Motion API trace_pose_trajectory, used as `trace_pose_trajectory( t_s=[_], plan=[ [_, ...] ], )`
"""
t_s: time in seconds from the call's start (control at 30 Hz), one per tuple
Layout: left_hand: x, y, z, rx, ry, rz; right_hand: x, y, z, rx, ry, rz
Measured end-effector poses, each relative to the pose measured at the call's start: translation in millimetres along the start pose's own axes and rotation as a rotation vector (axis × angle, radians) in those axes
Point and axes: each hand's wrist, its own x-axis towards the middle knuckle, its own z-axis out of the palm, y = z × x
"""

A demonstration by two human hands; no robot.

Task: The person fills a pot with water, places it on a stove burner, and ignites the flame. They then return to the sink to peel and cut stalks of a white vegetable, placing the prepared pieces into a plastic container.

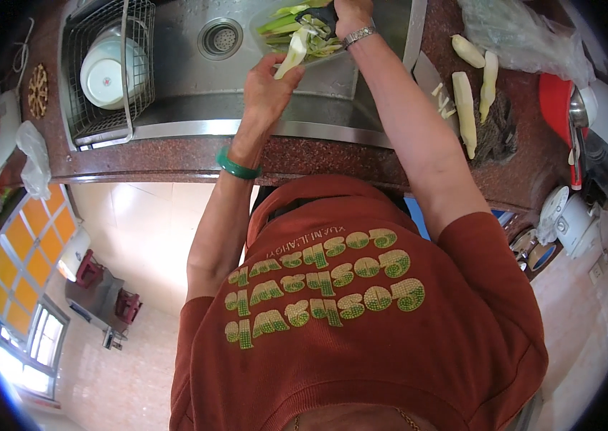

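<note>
My left hand (pixel 269 89) grips the lower end of a pale green vegetable stem (pixel 297 47) over the steel sink. A black tool, apparently a peeler (pixel 319 20), is in my right hand (pixel 353 16) and meets the stem's upper end; its blade is partly hidden. Under both lie green leaves and peelings (pixel 277 27) in a translucent container or bag (pixel 331 62) inside the sink (pixel 185 81). On the counter to the right rest several peeled pale stems (pixel 464 110), beside a grey board or plate (pixel 425 70) bearing small pale strips (pixel 443 102).
A wire rack (pixel 139 59) with a white bowl (pixel 104 75) sits in the sink's left end, near the drain (pixel 220 39). Right on the counter (pixel 524 167) are a dark mesh cloth (pixel 500 129), plastic bag (pixel 530 40) and red container (pixel 554 99). The counter's front edge runs before me.
</note>
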Motion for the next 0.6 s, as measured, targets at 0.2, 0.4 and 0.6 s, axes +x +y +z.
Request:
trace_pose_trajectory(
  t_s=[0.2,0.4,0.6],
  plan=[
    [-9,1,-2,0.188,-0.004,0.058,4,-9,-17,0.088,-0.042,0.377],
    [-1,-5,0,0.091,-0.021,0.01,-28,-25,-10,-0.04,-0.288,0.249],
    [-12,18,-2,-0.066,-0.099,-0.125,10,3,-7,0.026,-0.131,0.347]
  ],
)
